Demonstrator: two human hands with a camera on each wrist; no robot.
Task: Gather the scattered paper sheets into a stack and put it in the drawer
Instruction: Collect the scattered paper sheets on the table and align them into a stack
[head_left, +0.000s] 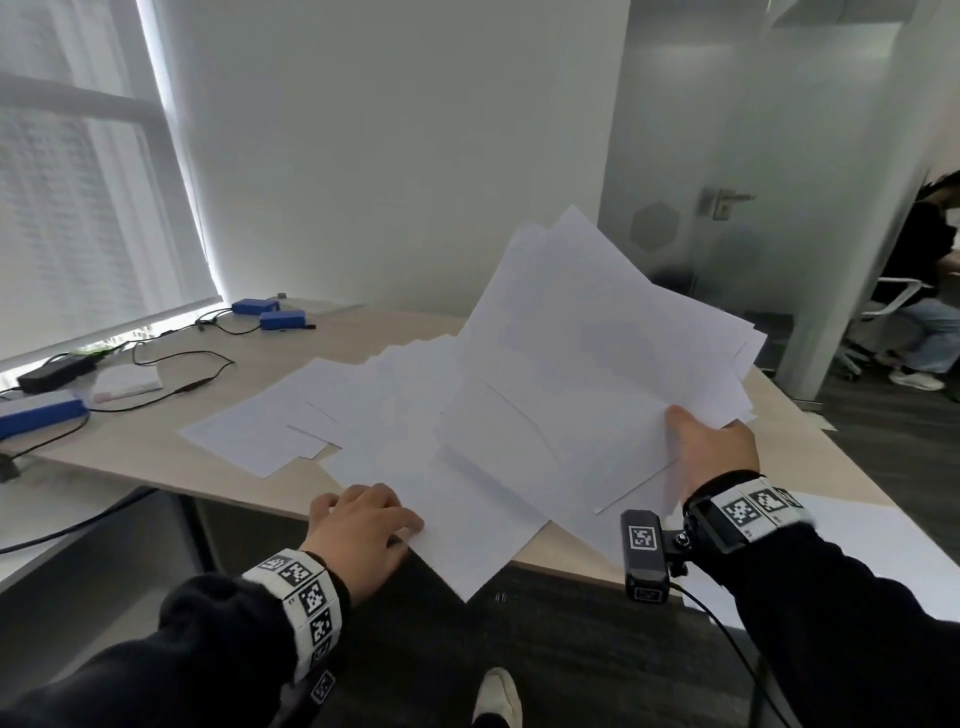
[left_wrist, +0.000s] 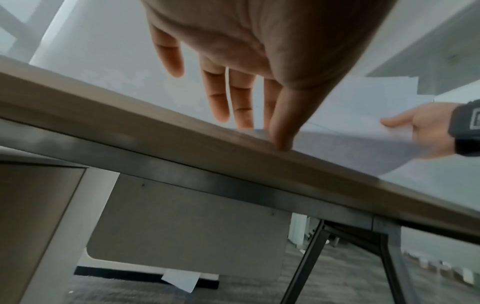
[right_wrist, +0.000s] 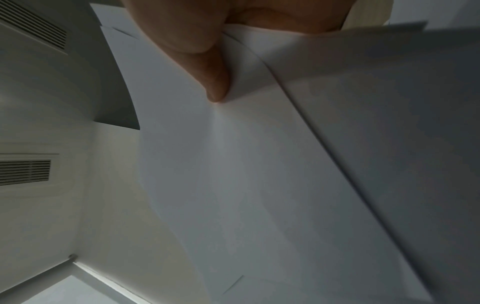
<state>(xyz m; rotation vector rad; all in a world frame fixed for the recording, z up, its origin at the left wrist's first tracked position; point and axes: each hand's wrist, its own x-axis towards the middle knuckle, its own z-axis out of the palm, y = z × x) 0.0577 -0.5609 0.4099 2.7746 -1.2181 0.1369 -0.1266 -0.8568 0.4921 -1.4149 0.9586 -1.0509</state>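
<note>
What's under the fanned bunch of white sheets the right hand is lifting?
Beneath the lifted bunch of white paper sheets, more loose white sheets lie overlapping on the light wooden table. How many lie under them is hidden. The left hand rests on the nearest sheet.

The head view looks forward and down from above the near edge of the light wooden desk top (head_left: 156, 452). The left wrist view sits close below that edge (left_wrist: 130, 115), facing up. The right wrist view faces up, pressed near the fanned white paper sheets (right_wrist: 259, 185), which the head view (head_left: 597, 338) shares.
</note>
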